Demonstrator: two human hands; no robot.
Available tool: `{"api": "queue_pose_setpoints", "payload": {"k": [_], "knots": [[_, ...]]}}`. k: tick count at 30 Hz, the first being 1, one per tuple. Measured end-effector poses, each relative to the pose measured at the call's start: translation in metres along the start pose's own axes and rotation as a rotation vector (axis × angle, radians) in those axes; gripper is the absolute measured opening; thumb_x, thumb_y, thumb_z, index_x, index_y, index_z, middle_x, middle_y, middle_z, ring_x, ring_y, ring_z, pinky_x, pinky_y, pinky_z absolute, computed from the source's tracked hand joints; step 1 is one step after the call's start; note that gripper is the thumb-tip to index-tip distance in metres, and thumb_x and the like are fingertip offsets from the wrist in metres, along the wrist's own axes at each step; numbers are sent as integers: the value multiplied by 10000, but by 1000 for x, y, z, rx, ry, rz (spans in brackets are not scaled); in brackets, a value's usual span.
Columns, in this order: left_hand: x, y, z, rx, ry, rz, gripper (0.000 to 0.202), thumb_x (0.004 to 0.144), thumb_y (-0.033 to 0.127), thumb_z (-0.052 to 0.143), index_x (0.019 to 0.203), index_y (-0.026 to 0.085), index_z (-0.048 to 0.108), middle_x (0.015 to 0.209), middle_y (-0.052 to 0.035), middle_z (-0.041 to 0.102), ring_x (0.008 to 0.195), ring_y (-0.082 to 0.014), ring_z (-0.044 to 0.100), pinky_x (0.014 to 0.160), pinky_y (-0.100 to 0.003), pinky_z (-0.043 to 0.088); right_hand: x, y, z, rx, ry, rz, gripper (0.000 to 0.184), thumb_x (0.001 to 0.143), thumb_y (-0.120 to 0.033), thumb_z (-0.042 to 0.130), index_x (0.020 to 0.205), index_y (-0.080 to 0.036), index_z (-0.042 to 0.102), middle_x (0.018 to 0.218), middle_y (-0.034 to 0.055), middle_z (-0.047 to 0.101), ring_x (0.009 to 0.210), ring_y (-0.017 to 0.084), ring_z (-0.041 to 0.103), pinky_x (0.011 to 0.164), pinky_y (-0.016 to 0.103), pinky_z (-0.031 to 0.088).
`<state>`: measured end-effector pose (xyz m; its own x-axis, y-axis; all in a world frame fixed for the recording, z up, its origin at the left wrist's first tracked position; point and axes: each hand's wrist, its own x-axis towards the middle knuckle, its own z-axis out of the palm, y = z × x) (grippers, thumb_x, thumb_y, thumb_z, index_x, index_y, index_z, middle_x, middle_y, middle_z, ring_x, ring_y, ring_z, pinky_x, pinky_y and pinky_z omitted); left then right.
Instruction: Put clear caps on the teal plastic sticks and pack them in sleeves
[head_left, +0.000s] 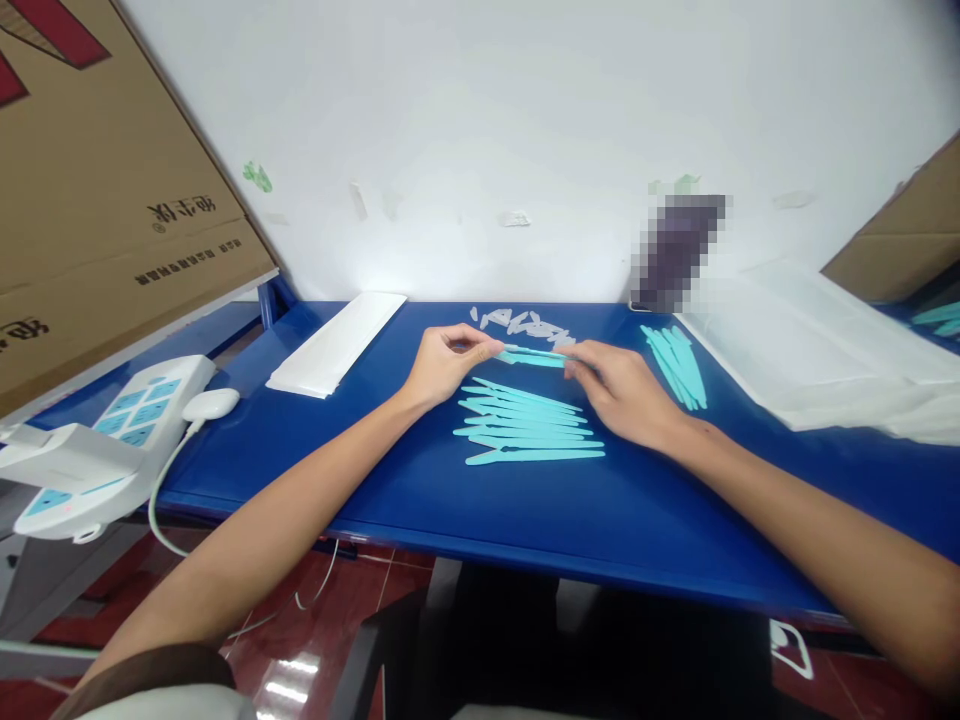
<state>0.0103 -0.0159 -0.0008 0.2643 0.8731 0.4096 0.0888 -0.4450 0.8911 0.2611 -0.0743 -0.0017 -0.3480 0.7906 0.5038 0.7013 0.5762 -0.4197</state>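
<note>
My left hand (448,366) pinches the left end of a thin turquoise stick (534,352) between thumb and fingers. At the stick's right end, the thumb and fingers of my right hand (621,392) are closed on it. Another turquoise stick (536,361) lies just below it; I cannot tell whether it is also held. Closer to me, several flat turquoise sticks (536,425) lie side by side on the blue table (480,510), their wider, pointed ends to the left. Small translucent pieces (517,322) are scattered behind my hands.
More turquoise sticks (675,367) lie piled at right, beside white plastic sheets (810,340). A white flat stack (337,345) rests at left. A white power strip (142,420) with a charger and cable stands at the left edge. A cardboard box (112,180) rises behind it.
</note>
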Motion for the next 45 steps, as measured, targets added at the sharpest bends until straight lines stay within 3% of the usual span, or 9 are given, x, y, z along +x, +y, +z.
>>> {"api": "queue_pose_setpoints", "payload": {"k": [5,10,15,22,27,33,36,40,45], "knots": [[-2,7,3,163,-41,167,228,800,442,805,813,214,801,863,-54,677,820,-173,593,718,-301,454,4,-11,-2,50,-22,22,281,987,-215,433,1045,-196,707,868,59,716,807,215,657,749,314,460],[-2,11,-10,500,-142,227,345,962,502,579,1003,221,774,919,-58,697,874,-213,579,818,-336,431,5,-15,-8,86,-59,108,264,996,-292,433,925,-194,668,849,50,711,716,193,607,694,298,434],[-3,9,-12,559,-253,191,449,1012,493,456,782,182,684,711,-30,641,697,-182,541,697,-305,385,5,-14,-9,102,-122,135,276,991,-310,427,856,-194,638,790,34,680,657,175,564,646,285,401],[-1,7,-8,446,-245,142,376,967,479,546,796,173,681,709,-15,634,636,-144,510,628,-269,375,5,-4,-3,59,-170,103,290,1006,-268,400,983,-184,676,925,77,702,845,223,643,769,325,453],[6,-4,-21,497,-113,76,394,948,531,555,959,174,723,702,-5,636,637,-154,541,637,-270,394,3,-2,5,-178,-218,43,369,1025,-265,364,1140,-166,701,978,127,629,894,260,606,768,368,461],[9,-9,-29,497,20,-8,410,942,534,538,900,176,731,567,21,574,544,-143,501,605,-278,379,4,-7,7,-291,-282,-14,403,1029,-276,365,1218,-140,693,1033,156,649,960,294,602,782,400,472],[9,-10,-27,560,20,4,405,926,486,541,706,182,693,564,7,564,558,-150,495,616,-298,368,4,-7,6,-306,-254,-45,414,1031,-297,373,1255,-139,684,1116,168,656,1015,309,603,829,431,480],[9,-11,-26,674,-7,33,520,917,424,522,450,195,501,550,-10,526,572,-147,471,644,-317,353,3,-10,4,-240,-245,-87,393,1029,-348,412,1178,-158,722,1101,149,653,992,282,607,819,412,480],[9,-13,-27,668,-8,24,379,947,416,487,667,193,612,533,28,473,528,-141,432,605,-303,328,7,-14,2,-108,-349,57,306,970,-418,537,984,-193,744,864,71,650,815,217,606,709,334,450]]}}
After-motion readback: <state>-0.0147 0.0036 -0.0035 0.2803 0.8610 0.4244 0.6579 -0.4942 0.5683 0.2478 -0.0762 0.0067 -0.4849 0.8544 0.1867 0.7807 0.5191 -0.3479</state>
